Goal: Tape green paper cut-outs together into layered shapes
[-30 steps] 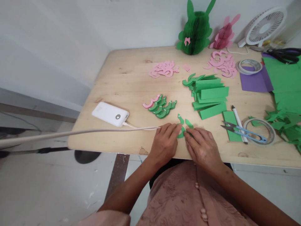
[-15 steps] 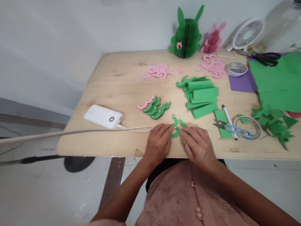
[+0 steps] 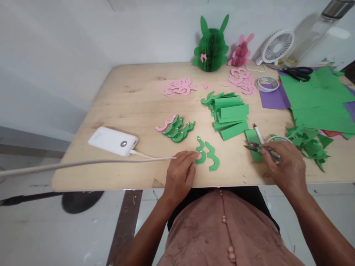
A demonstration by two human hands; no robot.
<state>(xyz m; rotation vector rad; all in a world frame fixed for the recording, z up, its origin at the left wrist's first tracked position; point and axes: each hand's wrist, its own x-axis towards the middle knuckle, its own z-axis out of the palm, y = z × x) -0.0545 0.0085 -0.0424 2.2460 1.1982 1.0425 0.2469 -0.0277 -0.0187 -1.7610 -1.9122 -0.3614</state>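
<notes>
Green wavy cutouts (image 3: 216, 162) are lying near the front edge of the table (image 3: 133, 175), bare wood opening toward three o'clock. At nine, a power bank (image 3: 107, 138) is bearing an unreadable mark (image 3: 123, 143). Left hand (image 3: 180, 173), thumb apart, is touching one cutout; right hand (image 3: 287, 164) is covering snips (image 3: 250, 145), its grip unclear.

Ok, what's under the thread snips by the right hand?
A green paper rectangle shows under the pointed end of the thread snips. The right hand covers most of the rest, hiding what lies beneath; a white marker and a tape roll are partly hidden too.
</notes>
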